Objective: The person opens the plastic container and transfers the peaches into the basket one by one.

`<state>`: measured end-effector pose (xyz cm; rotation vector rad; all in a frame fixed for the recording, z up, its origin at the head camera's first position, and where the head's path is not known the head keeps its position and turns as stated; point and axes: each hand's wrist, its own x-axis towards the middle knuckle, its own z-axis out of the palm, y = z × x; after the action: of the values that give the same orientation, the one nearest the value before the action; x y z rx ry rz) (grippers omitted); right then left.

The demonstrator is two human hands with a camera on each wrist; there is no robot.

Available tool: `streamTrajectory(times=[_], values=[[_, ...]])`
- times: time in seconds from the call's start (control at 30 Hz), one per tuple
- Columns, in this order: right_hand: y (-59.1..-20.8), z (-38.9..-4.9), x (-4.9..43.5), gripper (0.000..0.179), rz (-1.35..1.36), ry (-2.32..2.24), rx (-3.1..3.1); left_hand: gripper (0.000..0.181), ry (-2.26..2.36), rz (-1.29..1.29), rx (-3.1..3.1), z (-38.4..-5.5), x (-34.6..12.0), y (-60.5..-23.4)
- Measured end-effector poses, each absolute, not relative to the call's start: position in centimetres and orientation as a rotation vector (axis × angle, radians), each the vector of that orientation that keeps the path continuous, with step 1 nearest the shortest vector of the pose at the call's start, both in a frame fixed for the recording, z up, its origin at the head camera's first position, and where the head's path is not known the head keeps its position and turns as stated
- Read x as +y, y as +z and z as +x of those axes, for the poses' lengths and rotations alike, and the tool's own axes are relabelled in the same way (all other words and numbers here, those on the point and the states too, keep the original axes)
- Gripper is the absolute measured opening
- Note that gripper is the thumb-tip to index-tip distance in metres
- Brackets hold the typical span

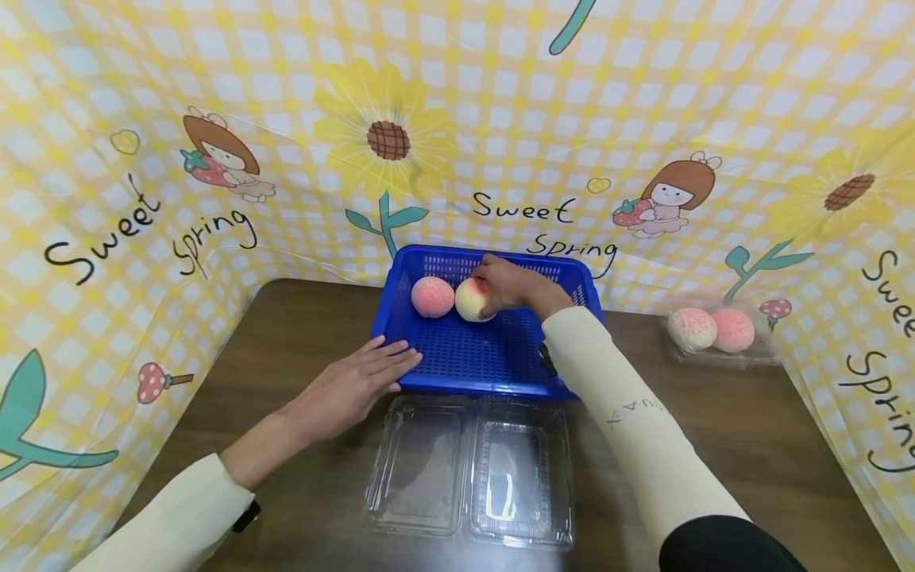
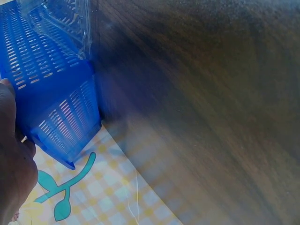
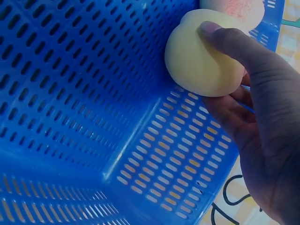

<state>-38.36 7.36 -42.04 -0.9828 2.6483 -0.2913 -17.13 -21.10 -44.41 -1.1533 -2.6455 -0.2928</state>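
A blue plastic basket point(image 1: 486, 349) with slotted walls stands toward the back of the table. Inside it my right hand point(image 1: 507, 284) grips a pale yellow peach point(image 1: 472, 302) with a red patch; in the right wrist view the thumb lies across the peach point(image 3: 201, 56) and the fingers curl beneath. Just left of it in the basket sits a pink peach point(image 1: 432, 297). My left hand point(image 1: 353, 381) rests with extended fingers on the basket's front left rim. Directly in front of the basket lies a clear plastic clamshell box point(image 1: 418, 469), unfolded flat, with nothing in it.
At the right of the brown wooden table point(image 1: 286, 318), another clear clamshell point(image 1: 761, 349) holds two pinkish peaches point(image 1: 734, 330). A yellow checked cloth point(image 1: 472, 119) with printed flowers and figures rises behind the table and at both sides.
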Motion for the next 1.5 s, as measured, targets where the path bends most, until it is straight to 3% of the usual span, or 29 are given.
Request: streamTrajectory(times=[0.33,0.6,0.73,1.1,1.5], values=[[-42.1,-37.8,7.4,0.069,-1.005,-0.25,2.698,0.05,-0.287,-1.153,-2.642,-17.1,-21.1,-44.2],[-41.4,-36.9,7.3,0.084,-0.967,-0.171,2.771,0.054,-0.251,-1.094,-2.753,-16.9,-20.8,-44.0],[-39.9,-35.6,7.9,0.07,-0.967,-0.196,2.867,0.055,-0.271,-1.075,-2.732,-16.6,-20.4,-43.8],[-36.0,-29.4,12.4,0.05,-0.983,-0.374,2.985,0.036,-0.237,-1.316,-2.318,-13.6,-17.8,-43.1],[-38.5,-22.1,19.9,0.024,-1.45,-0.431,3.019,0.038,-0.154,-1.488,-2.54,-9.4,-17.5,-44.4]])
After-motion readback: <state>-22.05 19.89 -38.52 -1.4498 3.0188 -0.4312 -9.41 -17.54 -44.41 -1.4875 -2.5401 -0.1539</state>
